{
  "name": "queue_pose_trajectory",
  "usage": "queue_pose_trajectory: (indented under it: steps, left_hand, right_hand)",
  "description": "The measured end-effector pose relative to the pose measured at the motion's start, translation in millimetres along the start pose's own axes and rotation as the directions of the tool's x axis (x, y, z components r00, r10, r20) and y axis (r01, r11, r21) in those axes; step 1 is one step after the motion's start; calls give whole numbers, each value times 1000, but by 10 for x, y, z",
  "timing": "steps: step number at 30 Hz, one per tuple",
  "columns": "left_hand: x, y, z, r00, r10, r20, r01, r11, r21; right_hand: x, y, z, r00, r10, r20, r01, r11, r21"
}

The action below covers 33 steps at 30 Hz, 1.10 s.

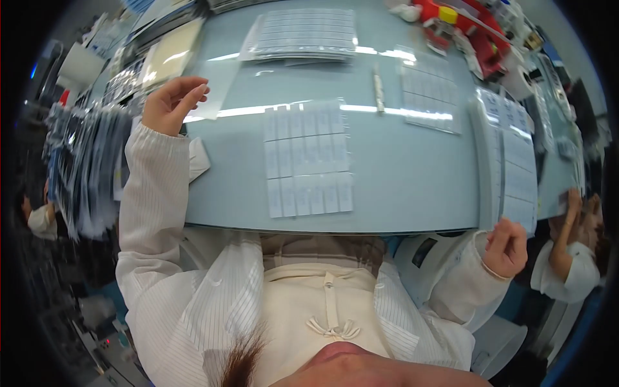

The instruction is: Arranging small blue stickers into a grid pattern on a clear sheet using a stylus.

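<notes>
Above the left side of the table is my left hand (173, 106), its fingers loosely bent, the thumb a little apart from them, and nothing seen in it. It is nearest to a pale sheet (216, 97) on the tabletop. My right hand (506, 249) is curled closed at the table's near right edge, beside the lower end of a thick stack of clear-sleeved label sheets (519, 161). No object shows in its fingers. Between my hands, a clear sheet with rows of white strips (308, 158) lies flat on the table.
Farther back lie a pile of similar sheets (303, 35), a white pen (378, 90) and another gridded sheet (431, 90). A red bin (477, 39) and a yellow-capped bottle (443, 29) stand back right. Plastic sleeves (87, 168) hang at left. Another person (567, 258) is at far right.
</notes>
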State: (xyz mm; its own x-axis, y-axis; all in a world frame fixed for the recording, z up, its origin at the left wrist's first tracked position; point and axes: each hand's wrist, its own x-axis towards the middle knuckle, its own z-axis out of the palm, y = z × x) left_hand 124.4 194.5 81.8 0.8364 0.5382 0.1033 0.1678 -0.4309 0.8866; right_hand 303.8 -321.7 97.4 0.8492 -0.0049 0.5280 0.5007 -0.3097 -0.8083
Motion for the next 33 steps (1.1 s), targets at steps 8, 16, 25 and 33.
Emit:
queue_pose_trajectory:
  steps: [8, 16, 25, 33]
  left_hand:
    - [-493, -600, -409, 977, 149, -151, -54, 862, 503]
    - [107, -718, -635, 938, 326, -117, -142, 669, 729]
    - [-402, -537, 153, 981, 41, 189, -179, 559, 810]
    - [-608, -299, 261, 970, -94, 223, -105, 666, 739]
  right_hand:
    - [163, -208, 1379, 623, -526, 578, 563, 815, 136]
    - [197, -159, 2002, 484, -587, 650, 606, 760, 235]
    - [158, 3, 2107, 421, -551, 721, 592, 769, 242]
    - [146, -22, 2126, 474, -473, 743, 504, 837, 211]
